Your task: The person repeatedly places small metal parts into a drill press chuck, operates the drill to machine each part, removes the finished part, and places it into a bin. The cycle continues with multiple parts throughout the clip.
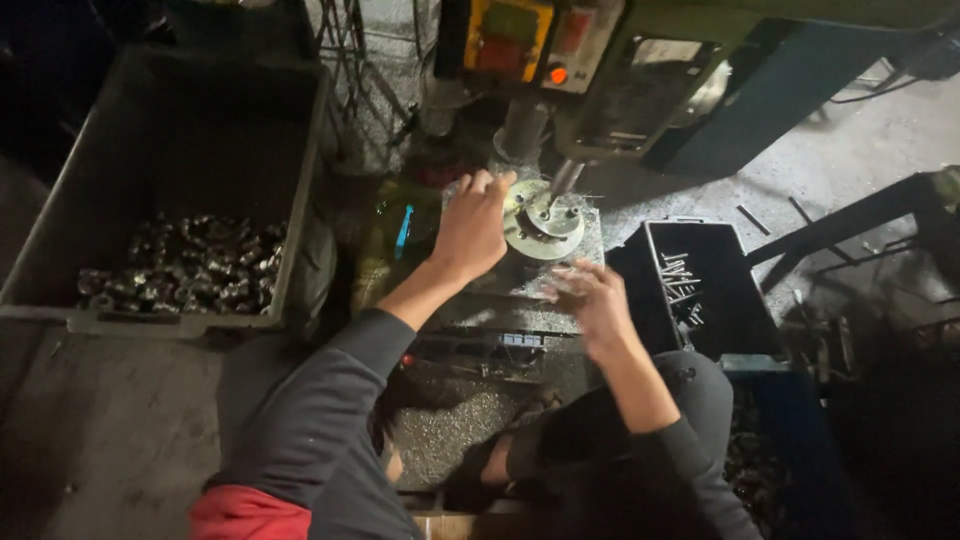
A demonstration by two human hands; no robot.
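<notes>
Brass-coloured round fixture (541, 222) lies right of the curled left hand (472, 225), fingertips touching.

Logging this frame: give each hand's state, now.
Left hand: fingers curled on the round metal fixture.
Right hand: blurred, cannot tell.

We see a dull, pale brass-toned metal disc (541, 226) with bright steel bolts, glossy metal parts heaped in a matt grey plastic crate (300, 180), rough glittering metal swarf (450, 430), and soft matt cloth sleeves (320, 400)
</notes>
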